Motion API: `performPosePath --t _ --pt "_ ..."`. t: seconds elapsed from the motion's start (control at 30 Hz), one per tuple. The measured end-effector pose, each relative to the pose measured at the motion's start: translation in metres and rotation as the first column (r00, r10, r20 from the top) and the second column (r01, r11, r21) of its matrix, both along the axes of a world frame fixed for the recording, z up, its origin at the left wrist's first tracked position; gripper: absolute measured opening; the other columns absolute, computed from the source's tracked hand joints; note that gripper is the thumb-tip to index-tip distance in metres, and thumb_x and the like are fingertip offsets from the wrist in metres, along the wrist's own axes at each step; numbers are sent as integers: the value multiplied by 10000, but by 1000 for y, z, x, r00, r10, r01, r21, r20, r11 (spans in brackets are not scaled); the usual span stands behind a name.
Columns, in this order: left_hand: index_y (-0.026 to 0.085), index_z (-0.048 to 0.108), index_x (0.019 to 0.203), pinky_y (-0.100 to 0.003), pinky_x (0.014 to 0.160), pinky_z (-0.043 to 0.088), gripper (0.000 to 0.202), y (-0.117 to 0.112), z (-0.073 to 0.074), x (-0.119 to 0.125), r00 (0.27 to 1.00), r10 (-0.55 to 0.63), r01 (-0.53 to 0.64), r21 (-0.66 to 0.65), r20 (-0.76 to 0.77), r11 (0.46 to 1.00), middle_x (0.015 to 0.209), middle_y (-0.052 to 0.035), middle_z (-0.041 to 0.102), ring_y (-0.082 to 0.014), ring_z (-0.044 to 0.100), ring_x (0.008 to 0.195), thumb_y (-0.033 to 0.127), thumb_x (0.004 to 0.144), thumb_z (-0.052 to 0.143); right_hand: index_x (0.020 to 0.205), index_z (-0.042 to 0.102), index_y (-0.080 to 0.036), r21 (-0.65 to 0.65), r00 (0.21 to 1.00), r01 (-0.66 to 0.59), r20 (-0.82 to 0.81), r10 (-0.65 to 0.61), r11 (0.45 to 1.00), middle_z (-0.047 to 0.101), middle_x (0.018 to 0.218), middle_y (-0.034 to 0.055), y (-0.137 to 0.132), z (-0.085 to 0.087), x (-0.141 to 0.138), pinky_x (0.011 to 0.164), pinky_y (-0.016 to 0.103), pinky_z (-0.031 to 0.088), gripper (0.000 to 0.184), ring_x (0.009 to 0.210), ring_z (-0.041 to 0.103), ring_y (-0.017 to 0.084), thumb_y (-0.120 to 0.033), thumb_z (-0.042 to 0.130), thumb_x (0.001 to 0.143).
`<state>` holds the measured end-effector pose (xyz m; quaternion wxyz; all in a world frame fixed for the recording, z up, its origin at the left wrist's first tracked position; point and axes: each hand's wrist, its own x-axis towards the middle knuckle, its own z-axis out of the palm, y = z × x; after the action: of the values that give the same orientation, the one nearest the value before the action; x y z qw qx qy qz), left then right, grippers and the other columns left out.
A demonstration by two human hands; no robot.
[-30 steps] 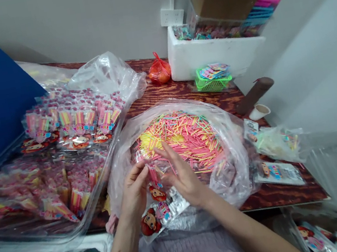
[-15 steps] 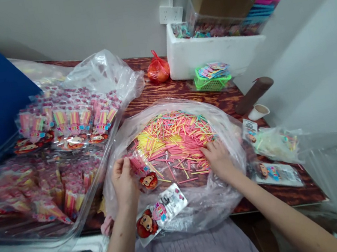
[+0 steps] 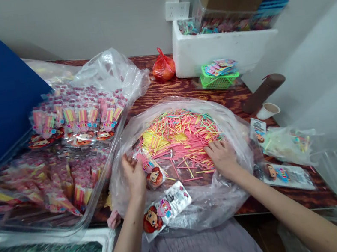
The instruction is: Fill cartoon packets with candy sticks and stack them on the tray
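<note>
My left hand is closed at the edge of a small clear packet with pink sticks inside and a red-haired cartoon face at its bottom. My right hand rests on the right side of a heap of thin pink, yellow and green sticks, its fingers apart and touching them; its thumb is hard to see. The heap lies in a wide, rolled-down clear plastic bag. On the bag's near rim lies a silver Stick pouch with a larger cartoon head.
At left, a clear tray holds many filled packets. A white foam box with green contents is below. Behind stand a red bag, a green basket and a foam box. A paper cup and pouches are right.
The view has shifted, so the scene sits slightly further right. My left hand's fingers have loosened a little beside the packet. My right hand stays at the heap.
</note>
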<state>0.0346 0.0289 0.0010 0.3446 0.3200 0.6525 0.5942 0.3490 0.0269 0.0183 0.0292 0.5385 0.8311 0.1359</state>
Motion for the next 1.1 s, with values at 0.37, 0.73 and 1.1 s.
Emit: performPosePath --t 0.37,0.73,1.1 --pt "294 407 1414 -397 1204 151 585 -46 33 22 965 -108 119 29 -239 992 1576 -37 279 -221 212 1462 360 872 617 984 629 -153 46 898 -27 -438 44 999 701 932 100 1 15 3 864 377 350 280 887 588 231 -64 380 892" --pt "243 627 1152 -484 1115 318 276 -51 47 54 801 -459 474 -61 -384 878 1435 -86 476 -263 412 1355 262 882 573 772 512 -230 -337 329 -8 -890 -316 941 637 729 15 0 18 -11 682 302 445 144 725 614 211 -296 471 893" --pt "203 447 1372 -438 1121 346 435 -61 57 102 597 -613 707 -21 -518 707 1421 -117 504 -224 432 1341 236 941 497 786 514 -228 -430 -16 -17 -903 -430 903 599 707 -12 -53 -2 -58 630 265 452 156 659 557 174 -353 530 878"
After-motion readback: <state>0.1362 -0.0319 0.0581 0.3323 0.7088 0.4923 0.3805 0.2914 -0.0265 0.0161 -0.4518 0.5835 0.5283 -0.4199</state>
